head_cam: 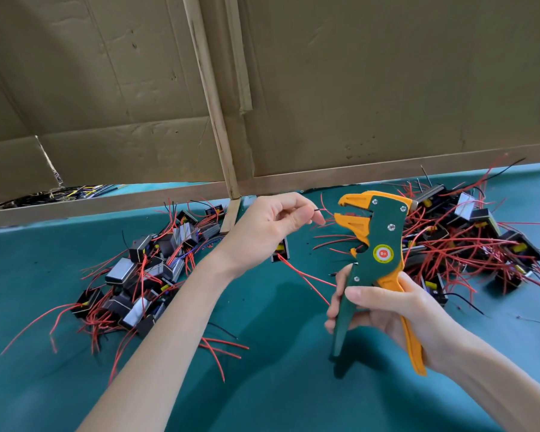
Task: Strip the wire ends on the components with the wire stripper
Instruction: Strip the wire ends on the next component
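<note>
Low right in the frame, the right hand (387, 307) closes its grip round the wire stripper (378, 244) handles, its jaws open. At centre, the left hand (268, 226) pinches a wire end (318, 210) just short of them. Components lie in a left pile (138, 275) and a right pile (465, 238) on the bench (278, 385), so most of the stripping probably lies ahead.

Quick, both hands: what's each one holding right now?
Left hand: pinching a wire end, pointed toward the stripper's jaws.
Right hand: gripping the wire stripper by its handles.
</note>
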### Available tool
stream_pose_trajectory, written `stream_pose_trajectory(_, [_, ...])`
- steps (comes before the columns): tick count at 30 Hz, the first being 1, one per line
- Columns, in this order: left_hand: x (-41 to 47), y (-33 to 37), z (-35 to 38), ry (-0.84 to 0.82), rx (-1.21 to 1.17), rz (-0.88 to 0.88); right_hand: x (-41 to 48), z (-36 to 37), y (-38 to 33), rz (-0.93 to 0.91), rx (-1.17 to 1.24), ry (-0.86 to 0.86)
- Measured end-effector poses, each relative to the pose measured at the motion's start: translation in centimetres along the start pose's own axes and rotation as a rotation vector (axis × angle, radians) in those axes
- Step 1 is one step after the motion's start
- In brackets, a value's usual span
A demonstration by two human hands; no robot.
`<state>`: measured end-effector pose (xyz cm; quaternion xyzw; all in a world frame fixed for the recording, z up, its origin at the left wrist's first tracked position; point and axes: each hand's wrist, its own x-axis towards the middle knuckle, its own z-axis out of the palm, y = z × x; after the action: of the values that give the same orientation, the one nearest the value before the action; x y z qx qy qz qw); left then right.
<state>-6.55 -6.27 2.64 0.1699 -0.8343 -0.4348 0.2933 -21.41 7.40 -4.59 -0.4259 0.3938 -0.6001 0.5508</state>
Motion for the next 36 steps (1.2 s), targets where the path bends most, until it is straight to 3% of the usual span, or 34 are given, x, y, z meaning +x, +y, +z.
stream_pose_trajectory(17, [-0.2,1.3,0.1,-0.024,0.16,-0.021,-0.3,-0.3,0.2,0.041,-0.117,-0.024])
stream_pose_trajectory(36, [-0.6,1.9,-1.6,-0.202,0.288,-0.048,-1.0,0.5,-0.5,0.072,-0.257,0.037])
